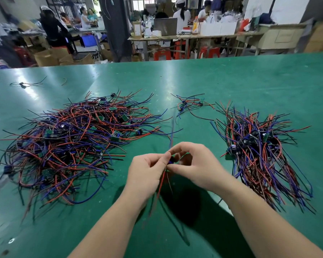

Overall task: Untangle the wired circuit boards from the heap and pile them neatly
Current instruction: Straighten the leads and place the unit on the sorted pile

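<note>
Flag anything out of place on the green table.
Two strays: a small clump of red, blue and black wired circuit boards lies apart, beyond the gap between the tangled left heap and the straighter right pile; a lone black-wired part sits far left. The left hand and right hand pinch one wired board.

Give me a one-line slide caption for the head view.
Mid-sort: left hand and right hand pinch one wired board between tangled heap and neater pile on green table.
</note>
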The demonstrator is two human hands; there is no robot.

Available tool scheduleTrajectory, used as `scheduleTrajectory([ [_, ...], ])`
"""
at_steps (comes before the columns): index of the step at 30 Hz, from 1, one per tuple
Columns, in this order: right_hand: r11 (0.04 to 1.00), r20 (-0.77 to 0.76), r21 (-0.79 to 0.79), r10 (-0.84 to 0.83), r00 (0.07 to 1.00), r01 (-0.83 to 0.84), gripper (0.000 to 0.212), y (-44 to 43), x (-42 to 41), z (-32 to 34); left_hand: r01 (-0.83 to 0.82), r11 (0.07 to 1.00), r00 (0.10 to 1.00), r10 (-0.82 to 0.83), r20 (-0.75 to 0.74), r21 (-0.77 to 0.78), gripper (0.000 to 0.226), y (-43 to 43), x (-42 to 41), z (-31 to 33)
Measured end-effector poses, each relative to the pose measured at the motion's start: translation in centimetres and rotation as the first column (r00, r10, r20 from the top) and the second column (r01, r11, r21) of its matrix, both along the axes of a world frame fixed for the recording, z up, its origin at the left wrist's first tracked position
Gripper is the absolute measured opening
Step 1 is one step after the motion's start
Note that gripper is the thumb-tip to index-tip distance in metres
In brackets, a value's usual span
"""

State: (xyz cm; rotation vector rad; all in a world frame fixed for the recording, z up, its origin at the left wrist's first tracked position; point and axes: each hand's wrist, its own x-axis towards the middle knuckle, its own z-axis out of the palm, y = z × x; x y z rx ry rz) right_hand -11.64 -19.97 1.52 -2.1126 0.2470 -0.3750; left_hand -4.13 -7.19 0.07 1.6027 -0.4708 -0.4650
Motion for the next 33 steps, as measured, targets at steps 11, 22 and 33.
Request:
scheduleTrajectory([
  [11, 0.871, 0.024, -0.113, -0.478, 0.878, 0.477, 0.028, -6.4, -2.5, 2.4, -0.500, 0.692, 0.691, -0.044, 0.721, 0.521, 0.039, 1.2, 2.6, -1.1],
  [22, 0.671, 0.165, -0.426, -0.602, 0.782, 0.607, 0.016, -7.1, -3.1, 2.7, -0.554, 0.502, 0.755, -0.034, 0.655, 0.664, 0.037, 3.2, 5.9, -1.3],
  [33, 0.999, -0.233, -0.016, 0.027, 0.972, -0.032, 0.054, 0.0, 0.1, -0.3, -0.192, 0.981, 0.571, 0.142, 0.809, -0.037, 0.021, 1.4, 1.2, 1.2],
])
